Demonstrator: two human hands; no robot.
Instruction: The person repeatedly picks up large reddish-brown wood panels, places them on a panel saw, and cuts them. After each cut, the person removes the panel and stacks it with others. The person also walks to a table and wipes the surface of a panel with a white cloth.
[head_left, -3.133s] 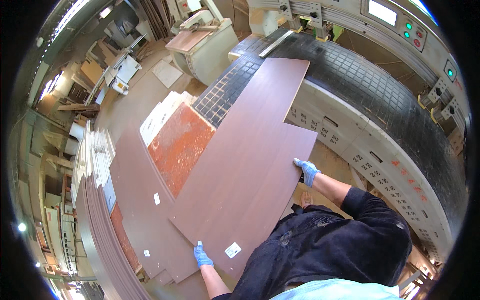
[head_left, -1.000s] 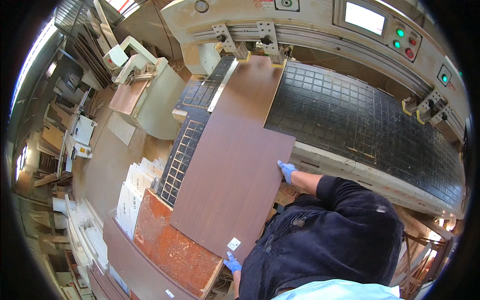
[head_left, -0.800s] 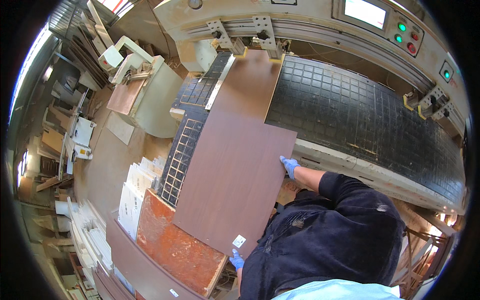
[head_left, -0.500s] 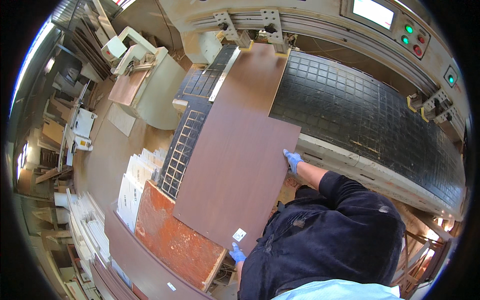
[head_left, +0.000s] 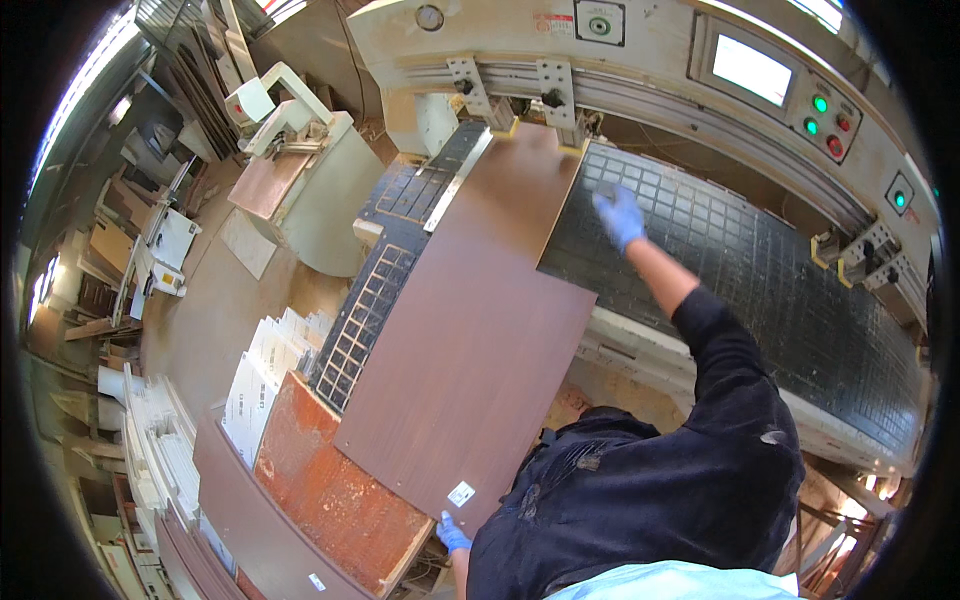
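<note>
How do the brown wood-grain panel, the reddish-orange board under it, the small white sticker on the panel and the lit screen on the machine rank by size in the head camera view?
1. Brown wood-grain panel, clearly the largest.
2. Reddish-orange board, though the panel covers part of it.
3. Lit screen; it lies farther away, so its true size is unsure.
4. White sticker, the smallest.

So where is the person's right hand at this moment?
In the head view the right hand is stretched out over the black gridded machine bed, just right of the far end of the brown board, while the left hand grips the board's near corner.
</note>
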